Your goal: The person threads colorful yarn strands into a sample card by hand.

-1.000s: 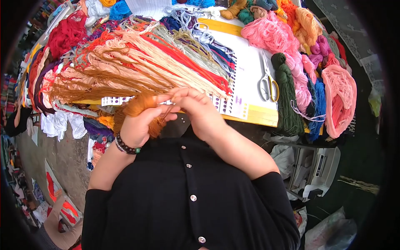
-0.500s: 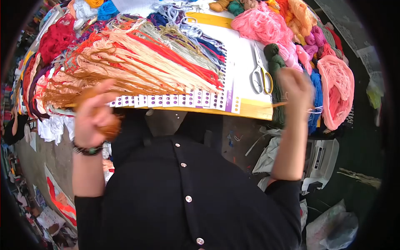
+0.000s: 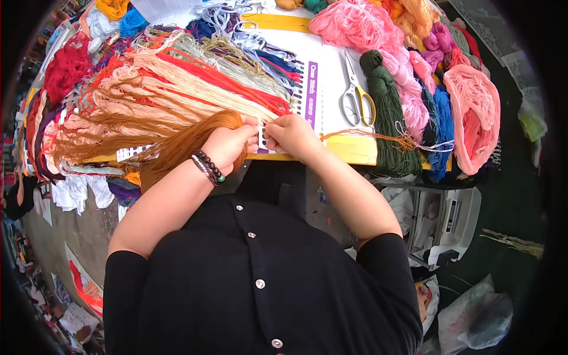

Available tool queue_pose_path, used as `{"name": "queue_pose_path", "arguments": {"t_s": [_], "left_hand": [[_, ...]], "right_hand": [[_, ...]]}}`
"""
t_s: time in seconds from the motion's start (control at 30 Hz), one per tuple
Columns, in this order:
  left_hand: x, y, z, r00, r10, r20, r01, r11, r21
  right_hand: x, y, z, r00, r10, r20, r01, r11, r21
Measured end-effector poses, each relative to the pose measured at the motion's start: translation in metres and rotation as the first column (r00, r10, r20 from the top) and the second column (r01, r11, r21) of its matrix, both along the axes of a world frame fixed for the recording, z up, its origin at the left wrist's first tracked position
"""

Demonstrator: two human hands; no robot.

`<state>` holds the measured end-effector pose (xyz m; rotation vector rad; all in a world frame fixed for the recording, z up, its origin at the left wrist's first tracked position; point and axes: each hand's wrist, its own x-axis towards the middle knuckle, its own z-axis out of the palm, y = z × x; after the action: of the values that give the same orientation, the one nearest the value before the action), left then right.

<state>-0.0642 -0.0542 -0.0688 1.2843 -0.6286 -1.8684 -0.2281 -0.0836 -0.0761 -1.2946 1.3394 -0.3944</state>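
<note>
My left hand (image 3: 229, 145) is closed around a brown skein of embroidery thread (image 3: 183, 142), which trails over the table edge to the left. Its fingertips meet those of my right hand (image 3: 291, 135) at the punched card (image 3: 264, 141) along the front edge. The right fingers are pinched together; what they hold is too small to make out. Peach, red and brown threads (image 3: 195, 83) fan out leftward from the card's holes. A purple-striped "Cross Stitch" card (image 3: 310, 89) lies just beyond my right hand. Loose orange-brown strands (image 3: 378, 137) stretch to the right of my wrist.
Scissors (image 3: 357, 97) with a yellow-rimmed handle lie right of the cards. Beside them are a dark green skein (image 3: 387, 112), a blue skein (image 3: 439, 136), pink thread (image 3: 358, 26) and a salmon bundle (image 3: 473, 115). Crimson thread (image 3: 68, 68) is heaped at the far left.
Both hands have come in from the sides and now meet at the card's front edge. The brown skein moved rightward with my left hand. The view has shifted slightly.
</note>
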Motion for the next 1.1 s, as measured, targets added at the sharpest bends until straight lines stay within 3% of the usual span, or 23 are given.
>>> {"name": "queue_pose_path", "arguments": {"t_s": [0.1, 0.33, 0.4, 0.47, 0.53, 0.57, 0.6, 0.67, 0.77, 0.83, 0.93, 1.0, 1.07, 1.1], "left_hand": [[-0.001, -0.007, -0.021, 0.995, 0.004, 0.095, 0.0, 0.999, -0.034], [-0.005, -0.007, -0.033, 0.969, 0.03, 0.247, -0.002, 0.994, -0.113], [-0.004, -0.008, -0.034, 0.958, 0.01, 0.287, 0.022, 0.994, -0.109], [0.0, -0.01, -0.037, 0.946, -0.008, 0.325, 0.044, 0.994, -0.104], [0.009, -0.013, -0.039, 0.848, -0.056, 0.526, 0.179, 0.966, -0.187], [0.012, -0.011, -0.04, 0.856, 0.022, 0.516, 0.132, 0.957, -0.26], [0.011, -0.009, -0.02, 0.923, 0.042, 0.382, 0.056, 0.968, -0.244], [0.012, -0.012, -0.007, 0.998, 0.05, 0.023, -0.046, 0.982, -0.181], [0.003, -0.014, -0.002, 0.989, 0.083, -0.124, -0.095, 0.991, -0.099], [0.0, -0.014, -0.009, 1.0, -0.028, 0.012, 0.03, 0.991, -0.134], [0.0, -0.006, -0.02, 0.957, -0.205, 0.204, 0.256, 0.93, -0.265], [0.005, -0.008, -0.023, 0.869, -0.241, 0.432, 0.436, 0.786, -0.439], [0.017, -0.004, -0.02, 0.943, -0.04, 0.331, 0.161, 0.925, -0.345], [0.031, -0.007, -0.003, 0.949, -0.02, 0.315, 0.126, 0.938, -0.322]], "right_hand": [[-0.003, -0.003, 0.003, 0.999, -0.015, 0.035, 0.012, 0.996, 0.084], [0.002, -0.005, -0.005, 1.0, 0.013, 0.001, -0.013, 0.998, 0.061], [0.003, -0.003, -0.001, 0.982, 0.119, -0.147, -0.14, 0.98, -0.142], [0.0, -0.003, -0.007, 0.991, 0.102, -0.088, -0.111, 0.988, -0.11], [-0.004, -0.002, -0.017, 0.996, 0.084, -0.03, -0.086, 0.994, -0.072], [-0.005, -0.001, -0.022, 0.997, 0.025, 0.072, -0.019, 0.997, -0.081], [-0.006, 0.001, -0.027, 0.984, -0.036, 0.174, 0.051, 0.995, -0.083], [-0.006, 0.002, -0.028, 0.98, -0.025, 0.196, 0.039, 0.997, -0.068], [-0.005, 0.003, -0.021, 0.986, -0.057, 0.157, 0.07, 0.994, -0.082], [-0.006, 0.003, -0.018, 0.824, -0.258, 0.504, 0.193, 0.965, 0.178], [-0.017, 0.001, -0.01, 0.823, -0.303, 0.481, 0.192, 0.945, 0.266], [-0.014, 0.001, -0.01, 0.826, -0.302, 0.476, 0.177, 0.941, 0.29], [-0.006, 0.002, -0.016, 0.909, -0.128, 0.397, 0.085, 0.989, 0.124], [-0.004, 0.0, -0.029, 0.919, -0.103, 0.38, 0.073, 0.993, 0.093]]}}
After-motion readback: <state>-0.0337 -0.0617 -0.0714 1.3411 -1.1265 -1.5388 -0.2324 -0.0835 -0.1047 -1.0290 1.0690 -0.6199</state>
